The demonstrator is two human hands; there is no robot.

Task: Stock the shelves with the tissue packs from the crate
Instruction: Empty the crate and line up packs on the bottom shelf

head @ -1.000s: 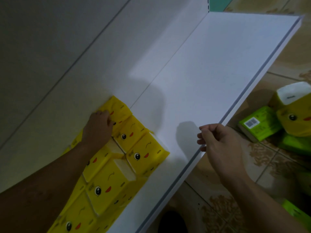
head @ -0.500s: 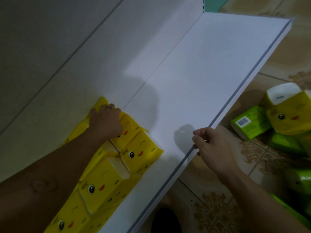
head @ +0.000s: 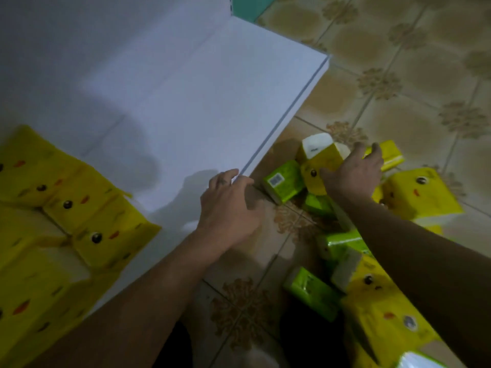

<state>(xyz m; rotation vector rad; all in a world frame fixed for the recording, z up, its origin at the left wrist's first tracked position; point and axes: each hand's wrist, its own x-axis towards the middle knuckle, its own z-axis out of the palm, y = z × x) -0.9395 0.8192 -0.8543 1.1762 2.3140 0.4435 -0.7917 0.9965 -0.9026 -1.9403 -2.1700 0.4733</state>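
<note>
One pack (head: 312,162), judged soft and light, beside the shelf's (head: 212,102) front edge, is spanned by the spread right hand (head: 353,173); best squeezed at its sides. Left hand (head: 228,205) empty, relaxed.

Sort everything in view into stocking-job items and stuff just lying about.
Job: white shelf; yellow packs stocked on it; yellow pack under the right hand; green packs nearby; left hand at shelf edge.
Just there: patterned floor tiles; teal wall strip.
</note>
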